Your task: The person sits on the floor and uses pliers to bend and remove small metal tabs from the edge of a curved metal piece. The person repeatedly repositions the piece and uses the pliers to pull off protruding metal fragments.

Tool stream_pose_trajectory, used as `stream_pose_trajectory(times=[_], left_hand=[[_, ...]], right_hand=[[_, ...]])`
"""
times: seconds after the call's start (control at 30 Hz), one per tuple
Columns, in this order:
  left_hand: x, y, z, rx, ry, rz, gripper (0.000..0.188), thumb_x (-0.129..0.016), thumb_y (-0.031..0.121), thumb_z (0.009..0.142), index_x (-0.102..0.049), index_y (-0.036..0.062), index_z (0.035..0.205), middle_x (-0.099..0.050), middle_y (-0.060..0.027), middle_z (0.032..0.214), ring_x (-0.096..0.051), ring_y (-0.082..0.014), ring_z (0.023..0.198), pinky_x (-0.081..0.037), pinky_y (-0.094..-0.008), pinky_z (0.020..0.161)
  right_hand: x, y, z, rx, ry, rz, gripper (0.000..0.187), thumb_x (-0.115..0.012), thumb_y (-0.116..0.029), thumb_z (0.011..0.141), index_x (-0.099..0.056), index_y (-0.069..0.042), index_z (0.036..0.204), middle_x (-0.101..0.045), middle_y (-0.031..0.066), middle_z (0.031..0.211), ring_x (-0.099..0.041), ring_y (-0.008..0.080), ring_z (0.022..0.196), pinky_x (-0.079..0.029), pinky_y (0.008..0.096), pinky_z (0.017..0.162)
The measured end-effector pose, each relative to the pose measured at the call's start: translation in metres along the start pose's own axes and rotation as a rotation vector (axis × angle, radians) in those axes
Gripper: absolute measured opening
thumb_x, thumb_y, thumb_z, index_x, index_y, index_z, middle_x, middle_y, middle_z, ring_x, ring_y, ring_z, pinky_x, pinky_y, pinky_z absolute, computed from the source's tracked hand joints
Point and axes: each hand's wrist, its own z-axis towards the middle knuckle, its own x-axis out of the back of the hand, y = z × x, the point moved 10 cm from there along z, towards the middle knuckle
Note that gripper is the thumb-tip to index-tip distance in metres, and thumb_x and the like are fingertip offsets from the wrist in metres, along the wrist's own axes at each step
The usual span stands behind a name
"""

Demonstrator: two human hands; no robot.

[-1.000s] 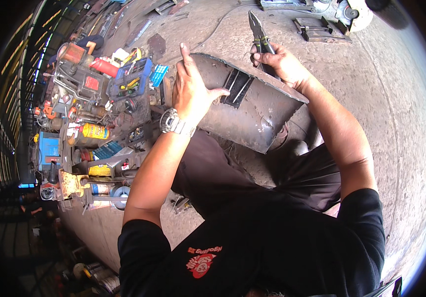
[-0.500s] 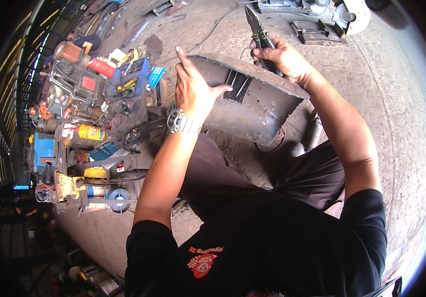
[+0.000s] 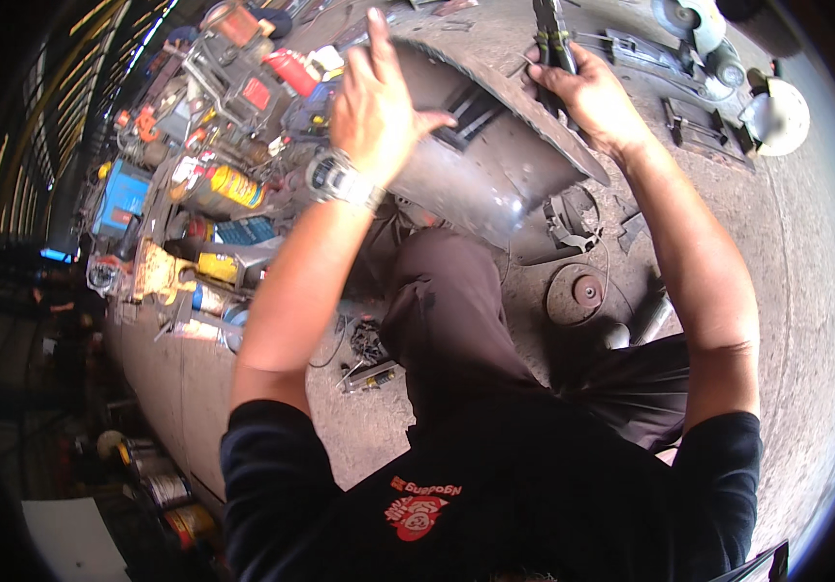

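Observation:
A curved grey sheet-metal piece (image 3: 466, 189) with a rough, rusty edge slants above my knee, in front of me. A dark slotted patch (image 3: 468, 114) shows on its inner face. My left hand (image 3: 374, 121) lies over the piece's left end, index finger stretched out and thumb pointing right across the metal. How firmly it touches the metal I cannot tell. My right hand (image 3: 597, 102) is closed round the dark handles of a pair of pliers (image 3: 552, 39). The pliers point away from me, beyond the piece's far edge, and their tip runs out of view.
At left, a cluttered bench holds a red bottle (image 3: 291, 68), a yellow can (image 3: 235, 186) and a blue box (image 3: 122, 197). A round metal disc (image 3: 573, 294) lies on the floor near my right knee. Grinding machines (image 3: 774, 116) stand at the far right.
The view has shifted, so the bench and floor items sit differently. The metal piece is tilted more steeply down to the right. The pliers stay in my right hand, now higher in view.

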Motion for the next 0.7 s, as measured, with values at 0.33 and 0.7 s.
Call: stream_pose_trajectory(times=[0.33, 0.7], left_hand=[[0.072, -0.044, -0.010, -0.171, -0.077, 0.336, 0.136, -0.094, 0.030, 0.052, -0.014, 0.0024, 0.158, -0.051, -0.0190, 0.118, -0.057, -0.0371, 0.106, -0.051, -0.0422, 0.091], [0.034, -0.048, -0.028, -0.154, -0.222, 0.348, 0.136, -0.094, 0.032, 0.057, -0.010, 0.0146, 0.161, -0.051, -0.0140, 0.109, -0.060, -0.0341, 0.101, -0.054, -0.0433, 0.088]], right_hand=[[-0.116, 0.043, 0.014, -0.090, -0.042, 0.267, 0.019, -0.065, -0.009, 0.097, -0.060, -0.004, 0.114, -0.070, 0.0065, 0.097, -0.068, 0.0144, 0.089, -0.055, 0.0274, 0.079], [-0.114, 0.089, -0.013, -0.284, -0.011, 0.498, 0.017, -0.060, -0.003, 0.096, -0.057, -0.004, 0.113, -0.071, 0.0082, 0.094, -0.068, 0.0146, 0.076, -0.054, 0.0272, 0.061]])
